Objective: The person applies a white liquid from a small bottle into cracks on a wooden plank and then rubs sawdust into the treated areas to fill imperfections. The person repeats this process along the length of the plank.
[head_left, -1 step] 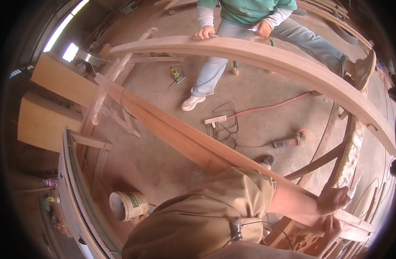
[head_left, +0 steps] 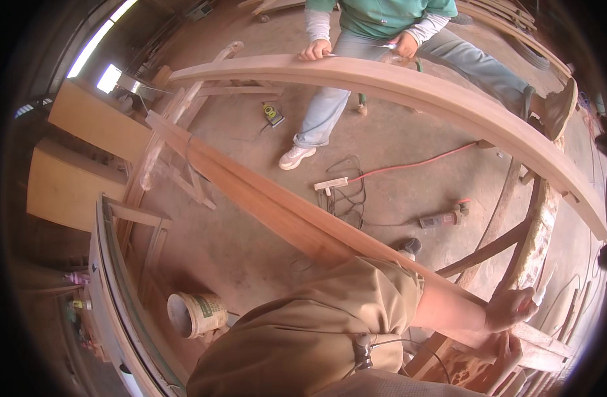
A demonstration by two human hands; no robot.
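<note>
A long reddish wooden plank (head_left: 264, 192) slants from the far left to the near right, with a lengthwise ridge. My left arm, in a brown sleeve, reaches over it. Near the plank's right end my left hand (head_left: 510, 309) is closed, fingers curled. A pale, pointed thing (head_left: 543, 286) shows beside those fingers; whether they hold it is unclear. Just below, my right hand (head_left: 503, 357) is closed against the plank's near edge, its fingertips pressed together. Anything in that pinch is too small to make out.
A co-worker's hands (head_left: 315, 49) are at a long curved wooden beam (head_left: 396, 83) across the far side. Rough trestles (head_left: 538, 225) stand under the pieces. On the floor are an angle grinder (head_left: 442, 218), a power strip (head_left: 331, 184), cords, a tape measure (head_left: 270, 111) and a bucket (head_left: 201, 314).
</note>
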